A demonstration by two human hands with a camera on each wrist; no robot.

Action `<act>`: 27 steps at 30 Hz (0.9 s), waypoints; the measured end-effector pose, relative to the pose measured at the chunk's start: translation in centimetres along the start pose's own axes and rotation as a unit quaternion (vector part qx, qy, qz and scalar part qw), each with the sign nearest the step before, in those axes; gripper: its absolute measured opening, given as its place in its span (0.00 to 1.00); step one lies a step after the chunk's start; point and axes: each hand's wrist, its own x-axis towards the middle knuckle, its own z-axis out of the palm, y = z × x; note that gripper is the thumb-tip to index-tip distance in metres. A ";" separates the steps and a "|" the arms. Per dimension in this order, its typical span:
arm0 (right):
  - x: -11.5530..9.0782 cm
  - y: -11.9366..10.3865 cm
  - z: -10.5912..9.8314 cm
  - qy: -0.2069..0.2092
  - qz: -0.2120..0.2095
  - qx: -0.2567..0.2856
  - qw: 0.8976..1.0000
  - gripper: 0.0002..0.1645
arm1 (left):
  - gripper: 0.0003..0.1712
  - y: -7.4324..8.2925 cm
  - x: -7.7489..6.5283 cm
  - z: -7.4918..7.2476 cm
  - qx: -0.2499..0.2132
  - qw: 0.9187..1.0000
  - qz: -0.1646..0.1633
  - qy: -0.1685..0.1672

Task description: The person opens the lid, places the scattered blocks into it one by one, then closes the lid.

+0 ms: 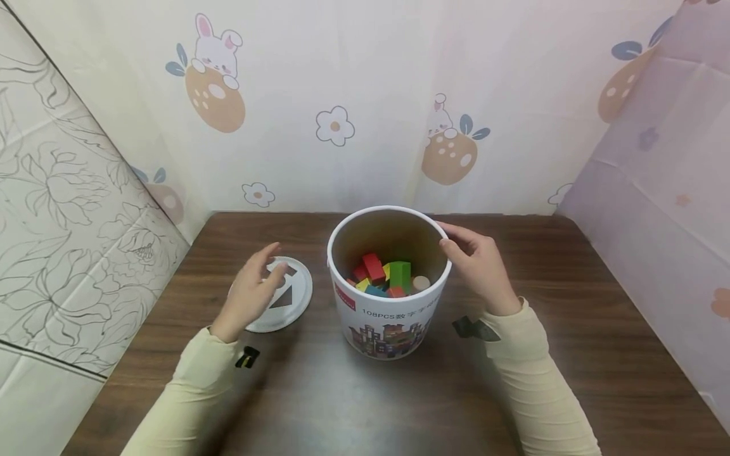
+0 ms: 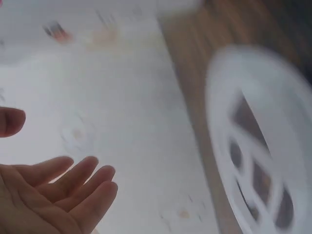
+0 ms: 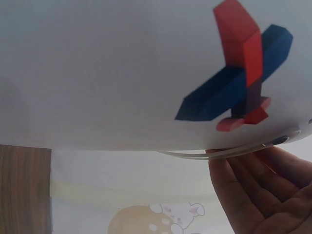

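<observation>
A white bucket [image 1: 393, 323] with printed pictures and lettering stands upright, its top uncovered. Colored wooden blocks [image 1: 400, 276] lie inside, among them red, green, yellow and blue ones. At the bucket's right side, my right hand [image 1: 481, 269] holds the rim, its thumb at the edge; in the right wrist view the fingertips pass out of sight behind the bucket wall. My left hand [image 1: 251, 294] hovers over a round white lid [image 1: 299, 294] with dark shapes in it. Its fingers are spread and hold nothing. The lid appears blurred in the left wrist view.
A dark wooden table [image 1: 365, 405] carries the bucket and lid. Behind it hangs a pale curtain [image 1: 376, 76] with rabbit and flower prints, with more patterned cloth on both sides. Small dark pieces are attached at both sleeve cuffs [image 1: 516, 329].
</observation>
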 end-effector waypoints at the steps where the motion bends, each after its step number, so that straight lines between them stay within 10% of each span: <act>1: 0.0 0.0 0.0 0.000 -0.001 0.001 1.000 0.24 | 0.32 -0.7 0.3 -0.5 0.025 1.000 -0.007 0.003; 10: 0.0 0.0 -0.1 -0.003 -0.011 -0.006 1.000 0.23 | 0.37 -7.0 2.3 -4.5 0.178 0.981 -0.076 -0.012; 19: 0.1 0.1 -0.2 -0.004 -0.016 -0.017 1.000 0.23 | 0.41 -10.8 3.2 -6.0 0.226 0.954 -0.154 -0.122; 27: 0.0 0.0 -0.1 -0.006 -0.005 -0.019 1.000 0.23 | 0.29 -13.2 3.6 -5.9 0.220 0.955 -0.163 -0.114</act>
